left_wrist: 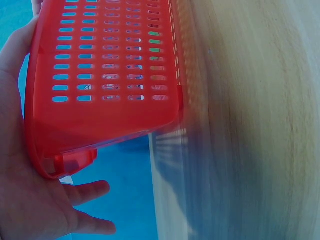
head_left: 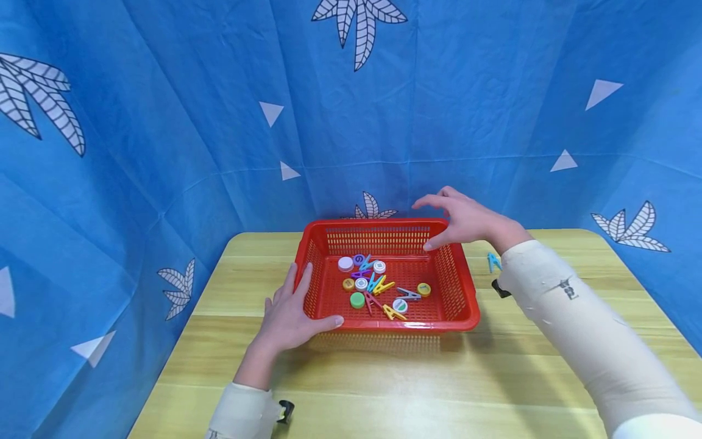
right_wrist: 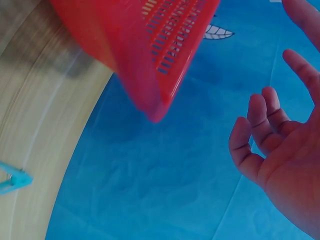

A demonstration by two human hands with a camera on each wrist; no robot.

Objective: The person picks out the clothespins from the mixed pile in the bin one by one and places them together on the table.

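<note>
A red plastic basket (head_left: 384, 325) with slotted walls stands on the wooden table. Inside lie several bottle caps, among them a green cap (head_left: 357, 300), and several small clothespins, such as a grey clothespin (head_left: 408, 294) and a red clothespin (head_left: 370, 302). My left hand (head_left: 287, 314) touches the basket's front left corner, its thumb along the front rim and its extended fingers at the left side. In the left wrist view that palm (left_wrist: 30, 205) lies against the rim. Over the back right corner my right hand (head_left: 463, 216) hovers with parted fingers, holding nothing.
A light blue clothespin (head_left: 493, 262) lies on the table (head_left: 406, 390) right of the basket, close to my right sleeve. Behind the table hangs a blue curtain (head_left: 466, 110) with white leaf and triangle prints; it also runs along both sides.
</note>
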